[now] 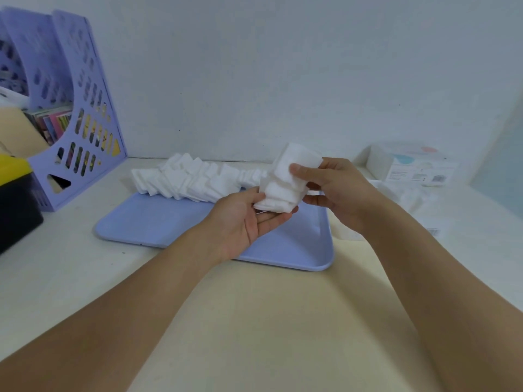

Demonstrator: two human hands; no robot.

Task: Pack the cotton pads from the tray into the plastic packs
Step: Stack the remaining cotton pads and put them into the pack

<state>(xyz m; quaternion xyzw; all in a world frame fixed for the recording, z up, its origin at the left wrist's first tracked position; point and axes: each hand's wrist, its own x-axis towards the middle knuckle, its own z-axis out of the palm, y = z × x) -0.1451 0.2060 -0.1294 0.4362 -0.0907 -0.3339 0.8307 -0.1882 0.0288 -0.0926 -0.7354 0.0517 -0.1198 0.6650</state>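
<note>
Stack: cotton pads (285,182) held above the tray (158,222).
Left hand (249,219): flat, supporting underneath.
Right hand (331,190): pinching the top.
Advice: edges should be squared before bagging.

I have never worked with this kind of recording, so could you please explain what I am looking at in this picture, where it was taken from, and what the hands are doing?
There is no machine here: a person wears one wide-angle camera on the head, looking forward and down, so both bare arms reach in from the bottom edge. On the pale table lies a blue tray, and a row of loose white cotton pads lies across its far edge. The left hand, palm up, supports a stack of pads from below, while the right hand pinches its top. At the far right sit plastic packs, blurred. On the left stand a purple file rack and a yellow-and-black box.
</note>
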